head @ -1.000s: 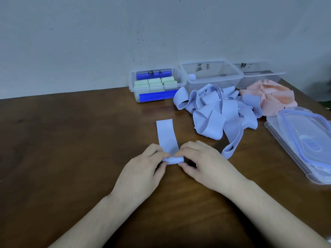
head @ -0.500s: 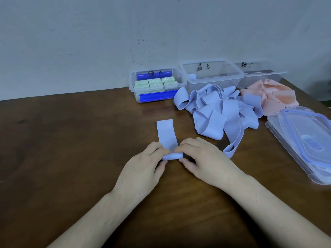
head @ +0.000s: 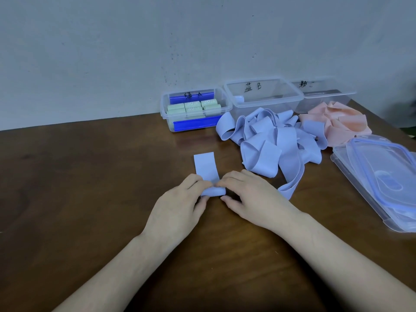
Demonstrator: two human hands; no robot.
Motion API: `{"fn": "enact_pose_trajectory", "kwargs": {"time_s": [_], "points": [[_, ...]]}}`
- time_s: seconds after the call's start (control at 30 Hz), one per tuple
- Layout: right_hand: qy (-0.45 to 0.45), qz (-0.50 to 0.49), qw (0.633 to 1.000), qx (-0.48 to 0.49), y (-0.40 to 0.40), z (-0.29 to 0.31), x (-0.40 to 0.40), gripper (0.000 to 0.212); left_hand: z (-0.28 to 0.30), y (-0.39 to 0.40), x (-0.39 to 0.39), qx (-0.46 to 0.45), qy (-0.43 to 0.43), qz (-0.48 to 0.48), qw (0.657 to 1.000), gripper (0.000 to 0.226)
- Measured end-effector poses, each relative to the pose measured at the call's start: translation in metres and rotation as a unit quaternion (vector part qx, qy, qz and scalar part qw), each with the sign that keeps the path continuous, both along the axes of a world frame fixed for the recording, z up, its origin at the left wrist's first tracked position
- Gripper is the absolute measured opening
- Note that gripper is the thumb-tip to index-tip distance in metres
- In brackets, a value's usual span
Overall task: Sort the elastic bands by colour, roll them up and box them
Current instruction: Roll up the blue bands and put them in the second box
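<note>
Green rolls (head: 193, 107) are boxed at the far side. Both hands, left (head: 177, 206) and right (head: 252, 199), pinch a half-rolled blue band (head: 208, 174) mid-desk; the blue pile (head: 270, 140) and pink pile (head: 337, 122) remain unrolled.

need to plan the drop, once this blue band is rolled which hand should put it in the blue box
Right, probably. The right hand lies on the side of the blue-labelled box, back right; the left hand would cross over it. Both pinch the roll.
</note>
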State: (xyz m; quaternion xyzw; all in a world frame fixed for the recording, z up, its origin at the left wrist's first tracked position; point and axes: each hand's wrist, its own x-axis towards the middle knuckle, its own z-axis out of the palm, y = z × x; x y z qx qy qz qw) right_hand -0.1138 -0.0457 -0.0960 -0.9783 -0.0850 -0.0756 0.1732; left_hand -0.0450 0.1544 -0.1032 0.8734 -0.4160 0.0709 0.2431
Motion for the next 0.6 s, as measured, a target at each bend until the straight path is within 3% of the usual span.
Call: {"fn": "enact_pose_trajectory", "kwargs": {"time_s": [0.2, 0.47, 0.6], "points": [[0.003, -0.002, 1.000, -0.008, -0.001, -0.002, 0.004, 0.044, -0.007, -0.003, 0.010, 0.007, -0.028, 0.003, 1.000, 0.029], [0.007, -0.024, 0.997, 0.069, 0.000, -0.003, 0.018, 0.024, -0.005, -0.011, 0.019, 0.002, -0.028, 0.009, 1.000, 0.023], [0.002, 0.001, 0.998, 0.055, 0.001, -0.001, 0.002, 0.020, -0.001, -0.003, 0.005, 0.018, -0.035, -0.012, 0.999, 0.021]]}}
